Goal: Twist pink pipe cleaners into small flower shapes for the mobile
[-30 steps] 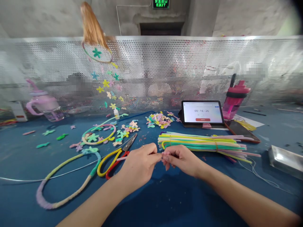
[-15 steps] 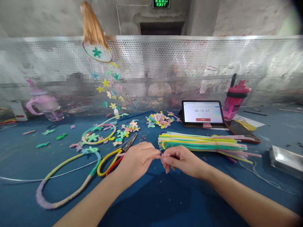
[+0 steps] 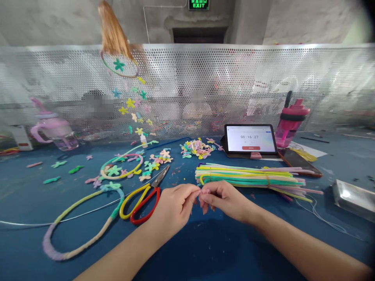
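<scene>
My left hand (image 3: 175,207) and my right hand (image 3: 224,199) meet at the fingertips, pinching a small pink pipe cleaner piece (image 3: 202,192) between them. Most of that piece is hidden by my fingers. Just left of my left hand lie red-and-yellow handled scissors (image 3: 143,205), with closed blades pointing up and right. To the right of my right hand, a banded bundle of coloured pipe cleaners (image 3: 249,176) lies on the blue table (image 3: 205,249). Further left are a pastel wrapped wire hoop (image 3: 79,224) and scattered foam flowers (image 3: 155,160).
A tablet showing a timer (image 3: 250,138), a pink bottle (image 3: 291,123) and a phone (image 3: 299,163) stand at the back right. A metal tray (image 3: 353,199) sits at the right. A perforated metal screen (image 3: 187,78) runs along the far side, with a flower mobile (image 3: 129,91) before it.
The pink strip that stuck out left of my left hand no longer shows. My left hand has shifted slightly right and down, uncovering the scissor handles. The timer went from 00:16:26 to 00:16:27.
</scene>
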A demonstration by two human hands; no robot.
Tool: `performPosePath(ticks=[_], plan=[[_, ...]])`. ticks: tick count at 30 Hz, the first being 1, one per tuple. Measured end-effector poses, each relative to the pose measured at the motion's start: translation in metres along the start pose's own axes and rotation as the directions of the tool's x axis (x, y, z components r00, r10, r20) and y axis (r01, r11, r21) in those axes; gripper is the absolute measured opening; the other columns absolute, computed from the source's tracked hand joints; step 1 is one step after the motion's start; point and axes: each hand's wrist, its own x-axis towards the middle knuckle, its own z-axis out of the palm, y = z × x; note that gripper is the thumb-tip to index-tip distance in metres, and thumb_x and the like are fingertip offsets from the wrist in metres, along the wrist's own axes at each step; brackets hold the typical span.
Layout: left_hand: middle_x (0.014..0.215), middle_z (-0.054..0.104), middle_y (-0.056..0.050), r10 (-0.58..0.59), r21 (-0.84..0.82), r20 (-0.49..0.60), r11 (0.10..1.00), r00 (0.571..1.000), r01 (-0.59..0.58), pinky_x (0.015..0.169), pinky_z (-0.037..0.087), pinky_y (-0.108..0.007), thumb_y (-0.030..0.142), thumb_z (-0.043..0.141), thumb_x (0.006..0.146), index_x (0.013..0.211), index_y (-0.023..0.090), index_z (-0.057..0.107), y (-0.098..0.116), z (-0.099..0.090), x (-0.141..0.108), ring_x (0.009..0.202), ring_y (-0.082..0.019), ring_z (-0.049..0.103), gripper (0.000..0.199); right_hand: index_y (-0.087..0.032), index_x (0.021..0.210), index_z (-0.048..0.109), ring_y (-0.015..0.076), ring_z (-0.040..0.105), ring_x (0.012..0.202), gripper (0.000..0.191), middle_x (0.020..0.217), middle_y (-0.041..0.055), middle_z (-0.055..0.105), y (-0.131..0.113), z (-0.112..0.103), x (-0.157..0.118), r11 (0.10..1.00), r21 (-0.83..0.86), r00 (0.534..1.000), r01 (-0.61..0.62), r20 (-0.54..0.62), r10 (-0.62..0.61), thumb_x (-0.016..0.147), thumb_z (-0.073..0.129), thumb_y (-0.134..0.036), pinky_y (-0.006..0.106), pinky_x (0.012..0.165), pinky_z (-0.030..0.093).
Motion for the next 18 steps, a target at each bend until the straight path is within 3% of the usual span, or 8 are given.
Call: performPosePath(ticks=[6,11,14,18], plan=[[0.062,0.061,0.001,-0.159,-0.265,-0.001,0.952,0.987,0.153,0.043,0.047,-0.014,0.022,0.041,0.092,0.088,0.016,0.062,0.003,0.012,-0.004,0.043,-0.007,0.056,0.022,-0.015,0.070,0.059,0.0108,0.053,0.057,0.031,0.066,0.0017,0.060,0.002,0.000,0.001,0.998,-0.017,0.998,0.058,-0.032,-0.059,0.088,0.048,-0.038,0.021,0.054,0.041],[0.060,0.059,0.001,-0.207,-0.361,0.043,0.909,0.977,0.208,0.042,0.048,-0.015,0.026,0.040,0.092,0.095,0.015,0.063,0.004,0.015,-0.004,0.043,-0.008,0.056,0.025,-0.015,0.069,0.059,0.0108,0.053,0.058,0.032,0.065,0.0015,0.059,0.005,0.001,0.000,0.995,-0.067,0.997,0.071,-0.038,-0.073,0.090,0.046,-0.035,0.021,0.055,0.041],[0.061,0.059,0.001,-0.241,-0.377,0.079,0.891,0.967,0.253,0.042,0.048,-0.016,0.030,0.040,0.092,0.107,0.016,0.062,0.004,0.015,-0.005,0.043,-0.009,0.057,0.030,-0.015,0.069,0.059,0.0108,0.053,0.059,0.032,0.065,0.0018,0.059,0.005,0.000,0.000,0.992,-0.092,0.995,0.090,-0.041,-0.094,0.091,0.045,-0.033,0.021,0.056,0.041],[0.064,0.061,-0.001,-0.311,-0.447,0.150,0.825,0.939,0.345,0.046,0.051,-0.020,0.033,0.036,0.093,0.126,0.017,0.049,0.006,0.013,-0.006,0.048,-0.011,0.059,0.039,-0.014,0.068,0.058,0.0104,0.052,0.059,0.033,0.065,0.0018,0.059,0.001,-0.002,0.000,0.990,-0.069,0.990,0.125,-0.050,-0.128,0.091,0.044,-0.034,0.020,0.056,0.041]])
